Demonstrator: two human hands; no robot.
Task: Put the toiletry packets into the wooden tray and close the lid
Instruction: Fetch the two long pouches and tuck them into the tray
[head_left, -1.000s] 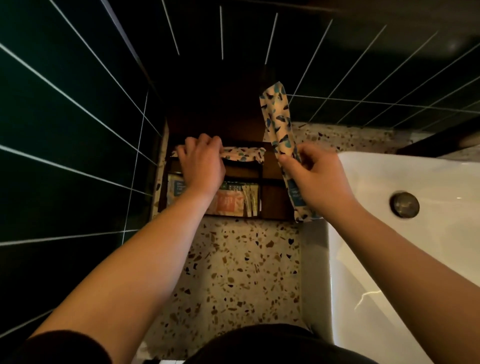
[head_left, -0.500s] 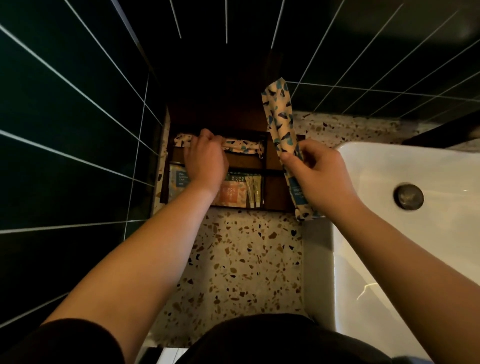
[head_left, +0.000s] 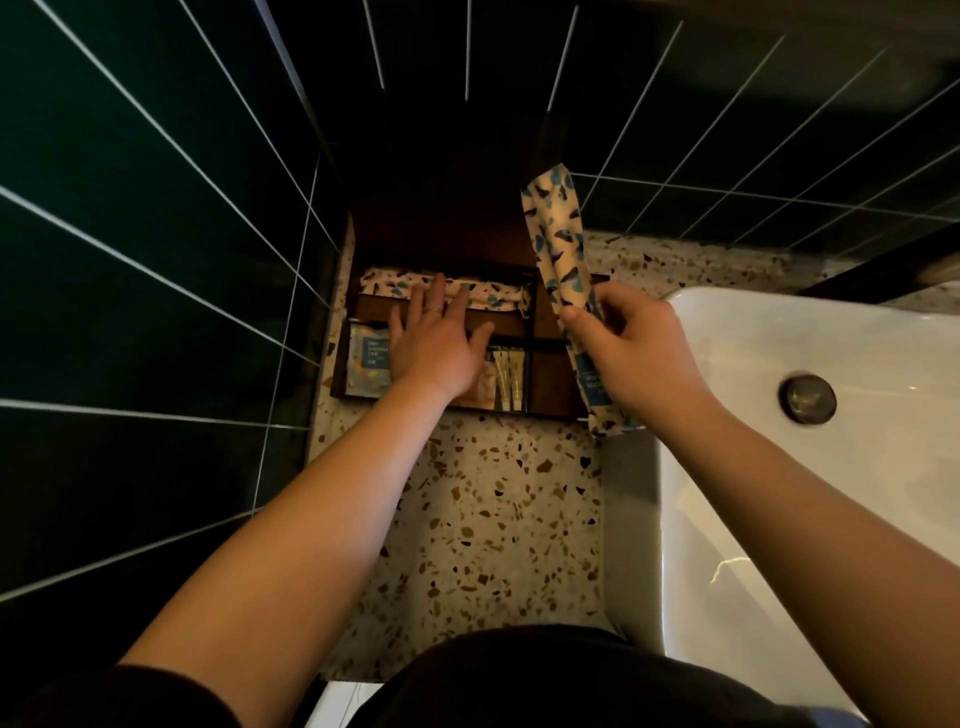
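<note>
A dark wooden tray (head_left: 549, 383) with compartments sits on the terrazzo counter against the tiled corner, its lid (head_left: 441, 213) standing open at the back. A long patterned packet (head_left: 498, 299) lies in the rear slot. My left hand (head_left: 436, 345) rests flat over the tray with fingers spread, its fingertips on that packet. A shower cap packet (head_left: 368, 364) and small tubes (head_left: 508, 379) lie in the front compartments. My right hand (head_left: 631, 351) pinches a second long patterned packet (head_left: 558, 244) upright over the tray's right side.
A white basin (head_left: 810, 467) with a round drain plug (head_left: 807, 399) fills the right side. Dark green tiled walls (head_left: 156, 260) close in the left and back. Terrazzo counter (head_left: 493, 519) stretches between the tray and my body.
My left hand has opened from gripping the rear packet and now lies flat on it. The right hand with its packet has stayed nearly still.
</note>
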